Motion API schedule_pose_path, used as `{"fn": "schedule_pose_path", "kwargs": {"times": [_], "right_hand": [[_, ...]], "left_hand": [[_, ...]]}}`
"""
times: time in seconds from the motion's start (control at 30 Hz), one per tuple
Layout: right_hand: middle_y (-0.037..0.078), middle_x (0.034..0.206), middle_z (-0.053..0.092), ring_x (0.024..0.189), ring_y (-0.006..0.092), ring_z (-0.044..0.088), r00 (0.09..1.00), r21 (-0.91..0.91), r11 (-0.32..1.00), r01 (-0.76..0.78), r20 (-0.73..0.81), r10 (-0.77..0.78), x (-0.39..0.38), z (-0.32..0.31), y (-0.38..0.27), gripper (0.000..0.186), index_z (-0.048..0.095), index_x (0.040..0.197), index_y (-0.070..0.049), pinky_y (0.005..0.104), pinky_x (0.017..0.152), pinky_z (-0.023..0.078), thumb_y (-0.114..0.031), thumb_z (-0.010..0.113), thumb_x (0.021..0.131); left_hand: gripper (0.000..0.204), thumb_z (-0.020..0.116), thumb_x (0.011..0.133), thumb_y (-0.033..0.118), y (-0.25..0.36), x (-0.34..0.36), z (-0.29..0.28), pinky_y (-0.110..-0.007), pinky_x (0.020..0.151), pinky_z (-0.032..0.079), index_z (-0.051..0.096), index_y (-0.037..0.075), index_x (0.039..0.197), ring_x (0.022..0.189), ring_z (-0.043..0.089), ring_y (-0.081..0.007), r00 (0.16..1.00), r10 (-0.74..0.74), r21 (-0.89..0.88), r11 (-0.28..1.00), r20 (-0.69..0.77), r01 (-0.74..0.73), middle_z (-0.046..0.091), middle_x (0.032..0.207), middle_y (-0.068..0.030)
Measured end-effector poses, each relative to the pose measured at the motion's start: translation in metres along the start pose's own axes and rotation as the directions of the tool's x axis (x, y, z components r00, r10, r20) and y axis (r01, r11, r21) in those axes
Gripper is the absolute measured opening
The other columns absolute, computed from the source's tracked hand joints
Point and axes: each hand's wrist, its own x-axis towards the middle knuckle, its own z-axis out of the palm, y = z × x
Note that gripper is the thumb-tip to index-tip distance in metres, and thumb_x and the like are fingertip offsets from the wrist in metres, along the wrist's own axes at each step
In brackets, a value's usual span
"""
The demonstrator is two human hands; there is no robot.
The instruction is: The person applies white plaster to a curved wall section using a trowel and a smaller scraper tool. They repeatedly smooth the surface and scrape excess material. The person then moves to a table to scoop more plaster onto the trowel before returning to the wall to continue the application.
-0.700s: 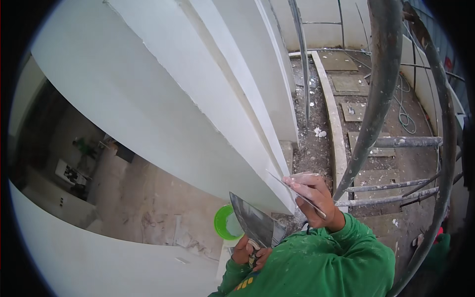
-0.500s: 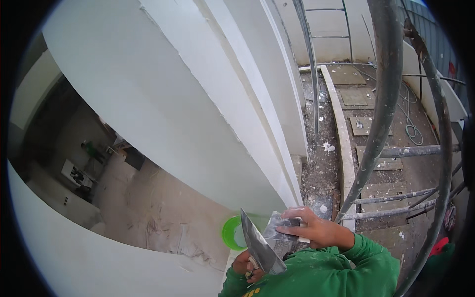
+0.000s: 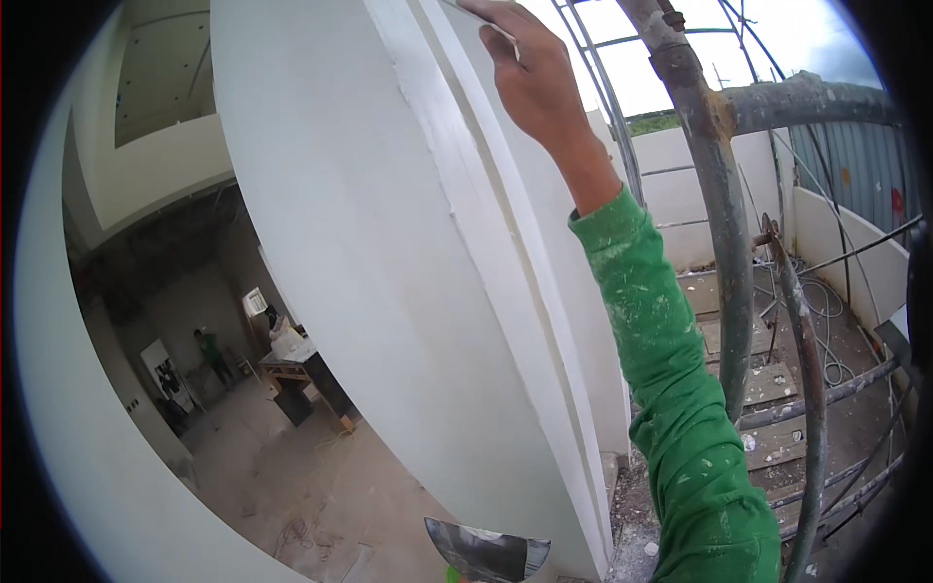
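Observation:
My right hand (image 3: pixel 533 73) is raised at the top centre, fingers closed on a thin putty knife (image 3: pixel 507 37), against or very near the white vertical moulding (image 3: pixel 491 204) on the wall corner; the contact is partly hidden. The moulding has a raised strip and a ragged plaster edge beside the smooth pale wall (image 3: pixel 360 262). At the bottom a broad metal blade (image 3: pixel 486 549) shows, smeared in places; the left hand beneath it is out of view. A sliver of a green bucket (image 3: pixel 452 573) peeks out behind the blade.
Rusty, plaster-spattered scaffold pipes (image 3: pixel 719 214) stand close on the right, above a littered walkway with boards (image 3: pixel 773 384) and a coiled hose (image 3: pixel 836 360). At left, an opening shows a room with a cluttered table (image 3: pixel 311 374) and a distant person in green (image 3: pixel 209 355).
My right hand with the putty knife has risen from beside the broad blade to high on the moulding. The view has tilted up, and my left hand and the blade sit lower in the picture.

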Motion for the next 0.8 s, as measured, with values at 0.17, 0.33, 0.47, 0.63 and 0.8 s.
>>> {"fn": "schedule_pose_path", "kwargs": {"times": [0.17,0.33,0.47,0.63,0.8], "right_hand": [[0.024,0.11,0.062,0.106,0.0389,0.058,0.996,0.011,0.999,0.042,0.075,-0.043,0.118,0.085,0.105,0.038,0.062,0.114,-0.003,0.0421,0.093,0.045,0.0,0.049,0.079],[0.024,0.111,0.062,0.108,0.0391,0.056,0.979,0.103,0.985,0.135,0.14,-0.149,0.132,0.125,0.128,0.042,0.062,0.114,-0.002,0.0427,0.094,0.044,0.004,0.044,0.076],[0.023,0.116,0.06,0.113,0.0384,0.054,0.959,0.041,0.992,0.122,0.253,-0.129,0.091,0.086,0.091,0.043,0.06,0.117,-0.003,0.0416,0.098,0.042,0.005,0.045,0.078],[0.004,0.123,0.056,0.117,0.0253,0.053,0.915,-0.124,0.986,-0.108,0.375,0.147,-0.081,-0.011,-0.006,0.062,0.055,0.125,-0.017,0.0638,0.109,0.013,0.015,0.043,0.073],[0.001,0.126,0.057,0.119,0.0186,0.053,0.74,-0.206,0.886,-0.414,0.49,0.46,-0.208,-0.08,-0.098,0.081,0.056,0.129,-0.019,0.0551,0.115,0.005,0.021,0.05,0.059]], "left_hand": [[0.065,0.068,0.087,0.034,-0.006,0.003,0.0,-0.037,0.085,0.049,0.037,0.019,0.142,0.111,0.051,-0.0306,0.997,0.004,-0.115,0.993,-0.072,-0.012,0.045,0.125,-0.0241],[0.068,0.068,0.087,0.032,0.003,-0.001,0.01,-0.032,0.071,0.048,0.032,0.018,0.144,0.093,0.053,-0.0245,0.988,0.111,-0.263,0.955,-0.111,-0.137,0.049,0.108,-0.017],[0.071,0.068,0.087,0.031,0.02,0.005,0.025,-0.028,0.06,0.046,0.028,0.018,0.145,0.078,0.054,-0.0196,0.974,0.218,-0.347,0.91,-0.063,-0.226,0.052,0.095,-0.0113],[0.075,0.068,0.087,0.029,0.038,0.005,0.036,-0.023,0.046,0.045,0.023,0.017,0.146,0.06,0.055,-0.0135,0.943,0.332,-0.386,0.868,-0.02,-0.313,0.056,0.078,-0.0041],[0.06,0.062,0.09,0.022,0.059,0.008,0.049,-0.024,0.043,0.043,0.031,0.017,0.14,0.053,0.053,-0.0137,0.941,0.337,-0.277,0.908,0.04,-0.314,0.056,0.076,-0.0042]]}}
